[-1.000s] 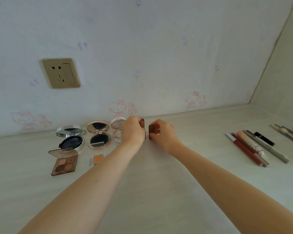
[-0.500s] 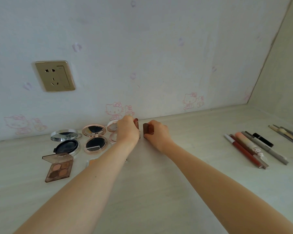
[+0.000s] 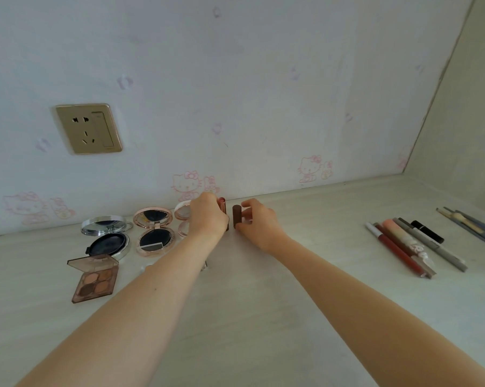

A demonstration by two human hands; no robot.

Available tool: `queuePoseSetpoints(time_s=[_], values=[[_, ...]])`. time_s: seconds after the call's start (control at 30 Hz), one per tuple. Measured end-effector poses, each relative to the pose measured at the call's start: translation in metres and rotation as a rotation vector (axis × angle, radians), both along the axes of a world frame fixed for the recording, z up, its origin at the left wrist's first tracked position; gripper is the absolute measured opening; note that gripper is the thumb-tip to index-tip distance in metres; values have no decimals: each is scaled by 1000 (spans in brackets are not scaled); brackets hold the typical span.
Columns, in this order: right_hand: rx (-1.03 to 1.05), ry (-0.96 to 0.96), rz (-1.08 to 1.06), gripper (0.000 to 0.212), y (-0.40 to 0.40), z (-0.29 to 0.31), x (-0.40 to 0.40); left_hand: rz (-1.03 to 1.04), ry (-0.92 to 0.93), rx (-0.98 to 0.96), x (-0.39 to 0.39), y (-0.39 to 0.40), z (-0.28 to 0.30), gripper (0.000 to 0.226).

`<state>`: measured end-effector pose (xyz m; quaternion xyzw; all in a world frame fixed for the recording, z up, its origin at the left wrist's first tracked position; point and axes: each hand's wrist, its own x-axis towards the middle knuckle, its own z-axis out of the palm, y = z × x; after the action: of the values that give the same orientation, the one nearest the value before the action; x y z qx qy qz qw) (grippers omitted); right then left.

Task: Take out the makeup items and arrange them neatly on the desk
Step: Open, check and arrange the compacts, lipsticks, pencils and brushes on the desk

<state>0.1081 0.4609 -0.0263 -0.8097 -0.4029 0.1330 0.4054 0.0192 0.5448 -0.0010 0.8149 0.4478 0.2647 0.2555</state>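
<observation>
Pinching upright lipsticks, left hand [image 3: 207, 216] pink [image 3: 222, 203], right hand [image 3: 259, 223] brown [image 3: 237, 216], compacts [image 3: 154, 230] beside.

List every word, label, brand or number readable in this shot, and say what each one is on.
None can be read.
Pink tube among the pens on the right: white print, too blurred to read.
Wall socket: no lettering legible.
Wallpaper: cartoon cat drawings only, no words.
Compacts, eyeshadow palette: no visible text.
</observation>
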Motion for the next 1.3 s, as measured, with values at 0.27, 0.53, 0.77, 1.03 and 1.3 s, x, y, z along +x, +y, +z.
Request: queuePoseSetpoints(time_s=[0.27, 0.53, 0.77, 1.03, 1.3], values=[[-132, -317, 43, 44, -36, 16, 0, -28, 42, 156, -19, -21, 18, 16], [-195, -551, 46, 42, -116, 31, -3, -157, 70, 464, -44, -54, 23, 25], [-295, -636, -61, 41, -196, 35, 19, -213, 73, 427, -23, -107, 13, 27], [-340, -575, -147, 33, -266, 27, 60, -424, 120, 406, 40, -165, -5, 30], [-413, -543, -236, 36, -299, 21, 93, -589, 212, 461, 93, -200, -14, 32]])
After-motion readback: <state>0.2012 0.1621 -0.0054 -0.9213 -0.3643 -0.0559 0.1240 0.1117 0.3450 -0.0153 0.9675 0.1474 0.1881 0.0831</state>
